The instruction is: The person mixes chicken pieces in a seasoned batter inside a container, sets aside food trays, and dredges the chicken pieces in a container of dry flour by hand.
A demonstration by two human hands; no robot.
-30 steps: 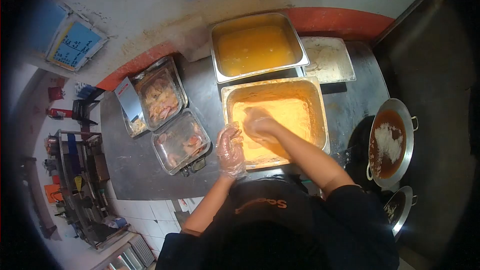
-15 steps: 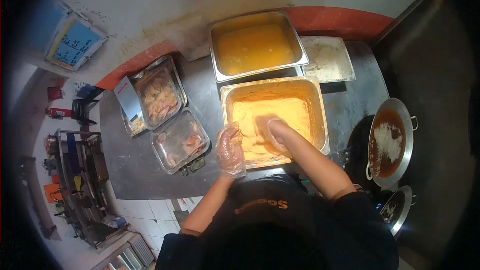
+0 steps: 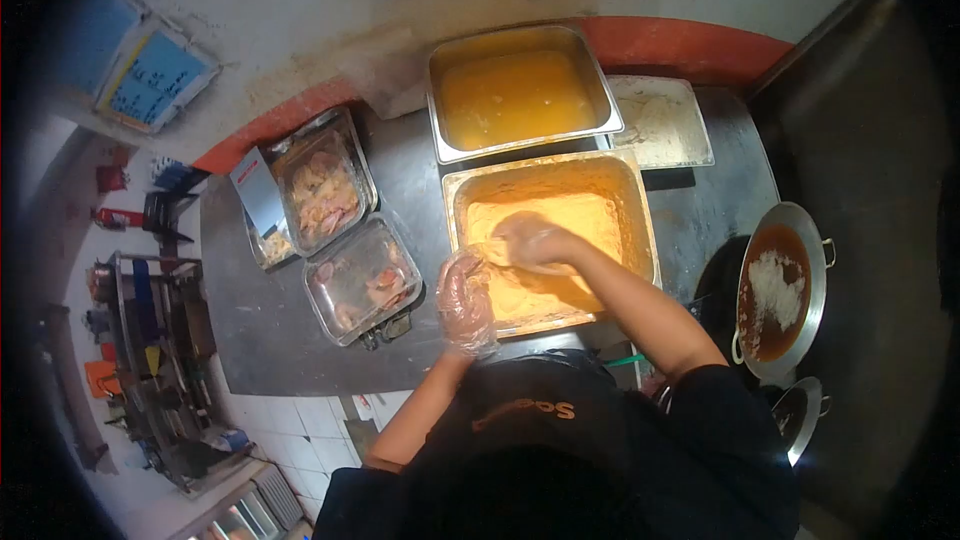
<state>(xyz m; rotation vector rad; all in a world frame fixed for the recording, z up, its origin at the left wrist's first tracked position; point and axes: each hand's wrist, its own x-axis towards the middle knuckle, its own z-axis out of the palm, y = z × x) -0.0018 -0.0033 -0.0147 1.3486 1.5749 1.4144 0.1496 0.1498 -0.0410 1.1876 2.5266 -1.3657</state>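
Fingers bent on our left hand (image 3: pixel 467 305), inside a clear plastic glove, and we cannot tell whether they close on anything! Our right hand (image 3: pixel 533 243) blurs above the orange-yellow powder (image 3: pixel 585 230), its fingers near the left fingertips; how far they open, or what they hold, we cannot make out. That powder fills the bottom of the metal pan (image 3: pixel 628 185), right in front of us, and our left hand is up at its near left corner. Just behind it we have a second pan (image 3: pixel 530 142) of yellow liquid (image 3: pixel 515 95). Off to our left, raw meat pieces (image 3: pixel 388 285) sit in a clear container (image 3: pixel 362 245) on the dark table (image 3: pixel 270 330). Far right, we spot a wok (image 3: pixel 815 290) of brown liquid with a white patch on top.
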